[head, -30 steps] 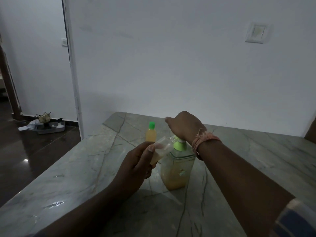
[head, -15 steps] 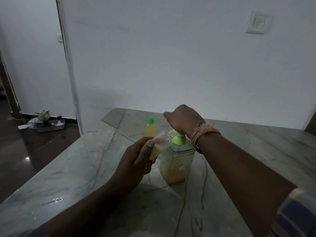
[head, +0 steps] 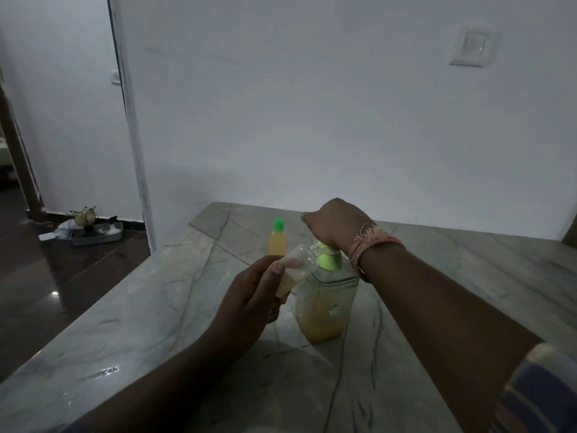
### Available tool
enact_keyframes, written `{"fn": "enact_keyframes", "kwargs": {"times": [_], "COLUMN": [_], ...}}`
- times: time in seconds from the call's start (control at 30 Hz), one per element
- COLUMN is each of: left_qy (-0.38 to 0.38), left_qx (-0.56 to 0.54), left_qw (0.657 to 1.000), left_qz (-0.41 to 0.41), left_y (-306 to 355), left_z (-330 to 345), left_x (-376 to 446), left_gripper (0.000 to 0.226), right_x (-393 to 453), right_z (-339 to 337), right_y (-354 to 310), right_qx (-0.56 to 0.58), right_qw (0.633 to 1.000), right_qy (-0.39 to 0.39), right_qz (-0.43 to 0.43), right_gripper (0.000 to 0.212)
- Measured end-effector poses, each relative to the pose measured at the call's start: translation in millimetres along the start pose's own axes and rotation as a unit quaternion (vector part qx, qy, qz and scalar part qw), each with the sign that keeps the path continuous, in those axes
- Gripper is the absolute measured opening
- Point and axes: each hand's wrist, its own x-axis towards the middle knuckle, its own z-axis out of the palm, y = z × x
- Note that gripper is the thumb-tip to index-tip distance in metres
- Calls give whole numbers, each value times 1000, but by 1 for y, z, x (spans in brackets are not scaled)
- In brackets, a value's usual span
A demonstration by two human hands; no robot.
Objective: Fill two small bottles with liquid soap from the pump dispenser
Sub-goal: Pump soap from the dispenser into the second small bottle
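Left hand (head: pixel 249 300) pinched the open small bottle (head: pixel 293 270) around its lower body, tilted so its mouth met the spout, partly filled with amber soap. Right hand (head: pixel 335 225) sat fisted on the pump head of the dispenser (head: pixel 326 303), pressing down; I couldn't tell whether the fingers gripped it. That clear bottle looked light, thin-walled and likely slippery with soap, so I judged a firm hold low on its sides best, without squeezing. Beyond them, the capped bottle (head: pixel 277 240) stood full on the bench (head: pixel 140 307), just behind the dispenser, apparently finished.
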Motion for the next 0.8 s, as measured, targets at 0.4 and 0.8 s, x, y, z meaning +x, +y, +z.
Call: {"fn": "enact_keyframes", "kwargs": {"times": [0.4,0.8], "left_qy": [1,6], "left_qx": [8,22], "left_qw": [1000,1000], "left_qz": [0,3], "left_y": [1,3], "left_z": [1,2], "left_x": [0,-1], "left_gripper": [48,49], "right_x": [0,1], "right_z": [0,1], "right_y": [1,2], "right_qx": [-6,12], "right_qw": [1000,1000], "right_qy": [11,24], "right_qz": [-16,-12], "right_gripper": [35,37]}}
